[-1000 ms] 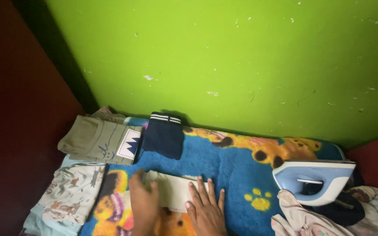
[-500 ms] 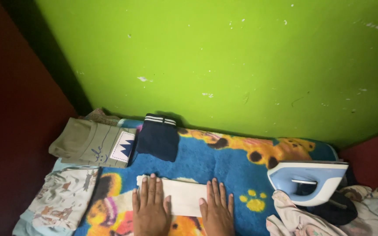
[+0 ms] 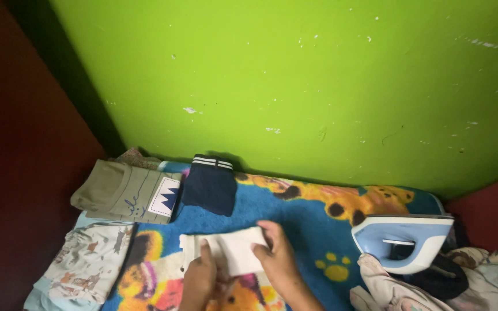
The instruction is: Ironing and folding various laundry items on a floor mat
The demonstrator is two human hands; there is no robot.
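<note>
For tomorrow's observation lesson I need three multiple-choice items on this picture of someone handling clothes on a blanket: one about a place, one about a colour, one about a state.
1. Where does the iron stand?
A. At the blanket's right end
B. On the folded olive garment
C. Between the two hands

2. What colour is the wall behind the blanket?
A. White
B. Bright green
C. Blue

3. What state is the white cloth in?
A. Hanging on the wall
B. Under the iron
C. Held by both hands on the blanket

Answers:
1 A: the blue and white iron sits at the right end, beside a heap of clothes.
2 B: the wall is bright green with small chipped spots.
3 C: the left hand and right hand both grip the cloth.
</note>
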